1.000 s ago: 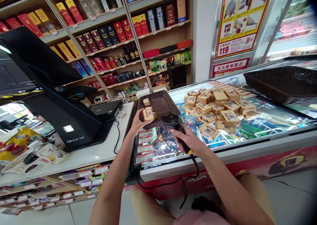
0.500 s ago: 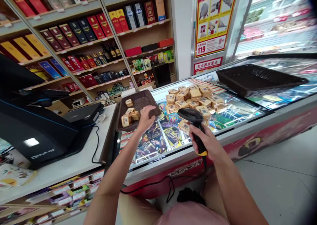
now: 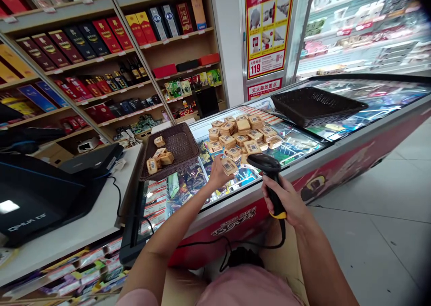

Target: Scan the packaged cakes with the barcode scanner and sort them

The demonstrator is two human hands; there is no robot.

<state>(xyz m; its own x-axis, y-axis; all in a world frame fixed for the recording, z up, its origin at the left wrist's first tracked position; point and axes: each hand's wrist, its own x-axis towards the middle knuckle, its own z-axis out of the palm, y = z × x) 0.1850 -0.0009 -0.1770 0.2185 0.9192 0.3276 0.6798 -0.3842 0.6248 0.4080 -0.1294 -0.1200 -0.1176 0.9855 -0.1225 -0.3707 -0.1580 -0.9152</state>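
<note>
The barcoded pack [image 3: 229, 166] lies right of the nearer woven basket [image 3: 183, 143], from which the left hand [image 3: 219, 175] has moved, fingers now curved around this pack, gripping or not I cannot tell, so handling turns to it, while the right hand [image 3: 286, 198] grips the scanner [image 3: 264, 162].

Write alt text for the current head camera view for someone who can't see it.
A person's right hand holds a black scanner; the left hand is at a labelled pack beside a pile of similar packs on a glass-topped case. A brown basket holding a few packs sits left, a darker basket right.
</note>
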